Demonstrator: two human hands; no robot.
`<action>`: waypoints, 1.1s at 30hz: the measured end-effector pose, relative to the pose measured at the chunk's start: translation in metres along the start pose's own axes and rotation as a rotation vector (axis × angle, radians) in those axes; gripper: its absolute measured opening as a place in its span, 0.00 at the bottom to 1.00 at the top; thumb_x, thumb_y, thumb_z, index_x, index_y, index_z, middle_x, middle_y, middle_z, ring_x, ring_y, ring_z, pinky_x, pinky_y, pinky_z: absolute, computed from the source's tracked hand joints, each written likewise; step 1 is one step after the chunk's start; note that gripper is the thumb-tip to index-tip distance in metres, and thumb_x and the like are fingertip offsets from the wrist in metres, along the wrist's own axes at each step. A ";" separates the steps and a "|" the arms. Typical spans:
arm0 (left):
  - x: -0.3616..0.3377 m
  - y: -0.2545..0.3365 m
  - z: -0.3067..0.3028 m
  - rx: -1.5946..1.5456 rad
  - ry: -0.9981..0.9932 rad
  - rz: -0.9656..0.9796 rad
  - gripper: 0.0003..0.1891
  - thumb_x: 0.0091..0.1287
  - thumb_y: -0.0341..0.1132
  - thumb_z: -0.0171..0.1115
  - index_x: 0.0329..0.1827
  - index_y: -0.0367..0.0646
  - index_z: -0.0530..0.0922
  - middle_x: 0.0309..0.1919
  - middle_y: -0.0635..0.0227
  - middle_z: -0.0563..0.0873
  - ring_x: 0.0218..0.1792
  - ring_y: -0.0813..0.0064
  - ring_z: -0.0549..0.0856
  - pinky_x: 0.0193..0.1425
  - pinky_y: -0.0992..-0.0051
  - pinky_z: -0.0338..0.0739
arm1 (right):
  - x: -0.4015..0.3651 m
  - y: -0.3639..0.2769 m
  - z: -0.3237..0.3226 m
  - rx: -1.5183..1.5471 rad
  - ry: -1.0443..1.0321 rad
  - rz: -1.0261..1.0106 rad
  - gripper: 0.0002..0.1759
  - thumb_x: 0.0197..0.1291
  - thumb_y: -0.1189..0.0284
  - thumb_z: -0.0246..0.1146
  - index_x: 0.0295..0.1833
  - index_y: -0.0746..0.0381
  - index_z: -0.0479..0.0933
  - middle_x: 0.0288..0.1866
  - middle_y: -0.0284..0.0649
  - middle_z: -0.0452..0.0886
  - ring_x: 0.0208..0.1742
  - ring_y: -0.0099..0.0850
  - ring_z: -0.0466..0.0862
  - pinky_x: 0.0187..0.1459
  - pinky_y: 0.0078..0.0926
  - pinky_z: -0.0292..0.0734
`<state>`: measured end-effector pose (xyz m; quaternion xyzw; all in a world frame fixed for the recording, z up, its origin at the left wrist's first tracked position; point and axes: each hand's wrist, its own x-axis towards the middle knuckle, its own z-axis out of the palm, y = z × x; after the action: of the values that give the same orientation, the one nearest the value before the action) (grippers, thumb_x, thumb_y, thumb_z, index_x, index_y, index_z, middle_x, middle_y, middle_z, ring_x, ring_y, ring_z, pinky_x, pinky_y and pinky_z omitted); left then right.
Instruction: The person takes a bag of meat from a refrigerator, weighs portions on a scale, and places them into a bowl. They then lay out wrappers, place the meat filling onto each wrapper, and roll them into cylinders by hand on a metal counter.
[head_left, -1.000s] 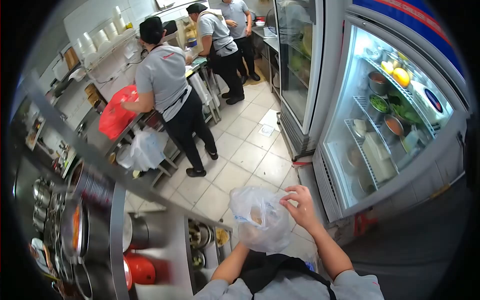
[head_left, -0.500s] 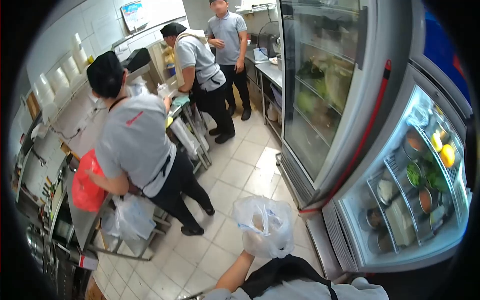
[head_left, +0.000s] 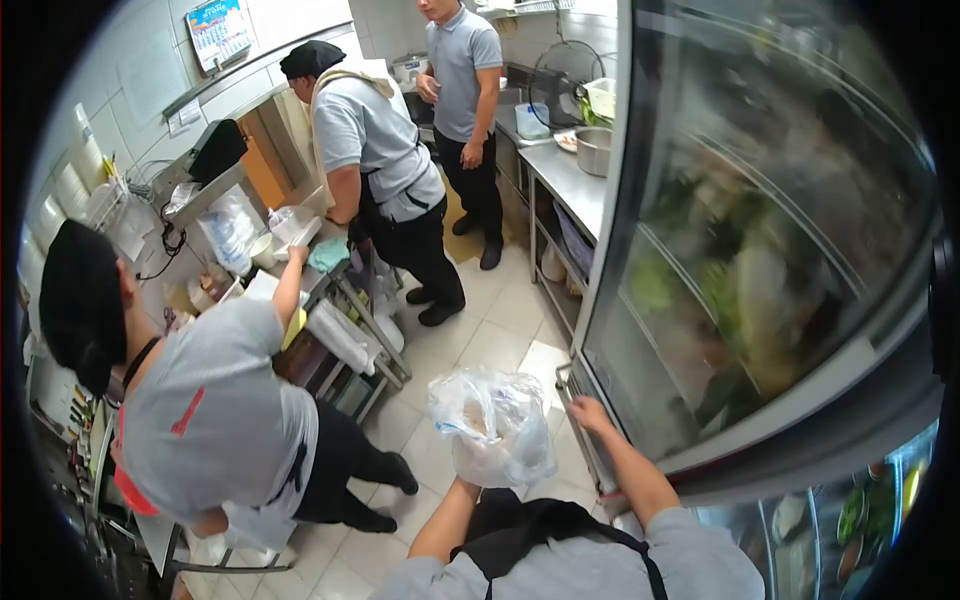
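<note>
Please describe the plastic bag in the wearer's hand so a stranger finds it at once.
Start at the tall glass-door fridge on the right. Just left of its lower corner, the person's left hand holds up a plastic bag. It alone is held in mid-air, clear and crumpled.

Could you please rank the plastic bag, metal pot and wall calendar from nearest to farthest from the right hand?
1. Plastic bag, just left of the right hand.
2. Metal pot, on the far counter.
3. Wall calendar, upper left wall.
</note>
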<state>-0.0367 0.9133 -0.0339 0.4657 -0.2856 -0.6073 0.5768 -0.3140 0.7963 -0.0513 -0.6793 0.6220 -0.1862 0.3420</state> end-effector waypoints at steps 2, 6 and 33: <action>0.060 0.014 0.002 0.003 -0.006 0.030 0.20 0.69 0.42 0.53 0.58 0.39 0.69 0.45 0.64 0.77 0.46 0.73 0.77 0.53 0.73 0.73 | 0.072 -0.104 -0.023 0.219 -0.041 -0.215 0.19 0.60 0.61 0.59 0.49 0.63 0.79 0.44 0.47 0.84 0.45 0.38 0.83 0.48 0.31 0.76; 0.178 0.038 0.002 0.043 -0.044 0.050 0.20 0.70 0.42 0.53 0.57 0.39 0.70 0.44 0.64 0.77 0.45 0.73 0.77 0.53 0.74 0.73 | 0.152 -0.213 -0.066 0.313 -0.353 -0.310 0.21 0.68 0.60 0.52 0.53 0.66 0.76 0.46 0.43 0.83 0.45 0.28 0.79 0.51 0.27 0.72; 0.939 0.272 0.174 0.012 -0.032 0.252 0.16 0.70 0.39 0.54 0.53 0.37 0.73 0.40 0.66 0.79 0.43 0.73 0.78 0.52 0.75 0.72 | 0.806 -0.310 -0.212 0.114 0.102 -0.432 0.11 0.56 0.73 0.59 0.43 0.69 0.76 0.38 0.55 0.80 0.44 0.52 0.79 0.45 0.41 0.74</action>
<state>0.0193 -0.0742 0.0544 0.4199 -0.3545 -0.5358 0.6410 -0.1090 -0.0390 0.1728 -0.7659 0.4672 -0.3239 0.3003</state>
